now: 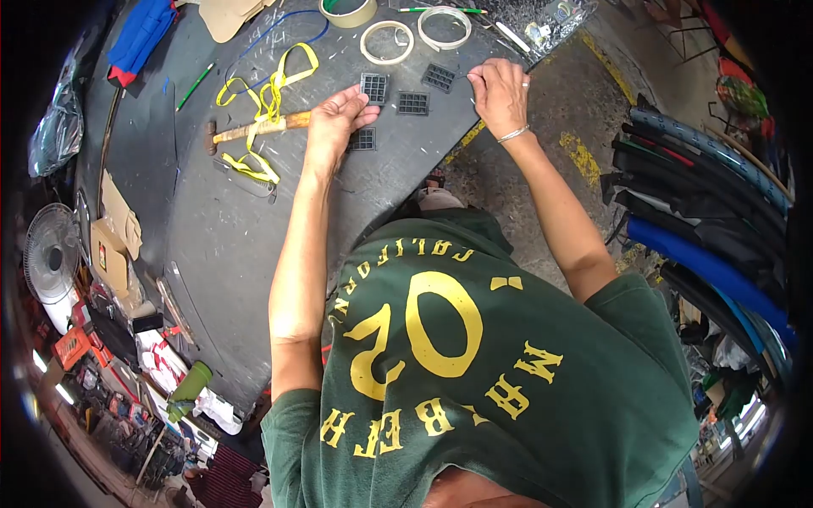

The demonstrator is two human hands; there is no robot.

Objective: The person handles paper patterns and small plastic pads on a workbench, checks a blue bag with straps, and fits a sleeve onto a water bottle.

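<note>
My left hand [335, 117] pinches a small black gridded plastic piece [374, 87] between thumb and fingers, just above the dark table [229, 296]. Close by lie more such pieces: one grid piece [413, 103] to its right, another grid piece [439, 78] farther up, and a third grid piece [363, 140] partly behind my left hand. Over the table's right edge, my right hand [501, 93] has its fingers curled together at the tips. What they hold, if anything, is too small to make out.
A hammer [262, 128] lies left of my left hand, tangled with yellow strap [275, 89]. Tape rolls [387, 42] and a green pencil [195, 86] rest on the table. A fan [52, 245] stands at the left; rolled material [703, 245] is stacked at the right.
</note>
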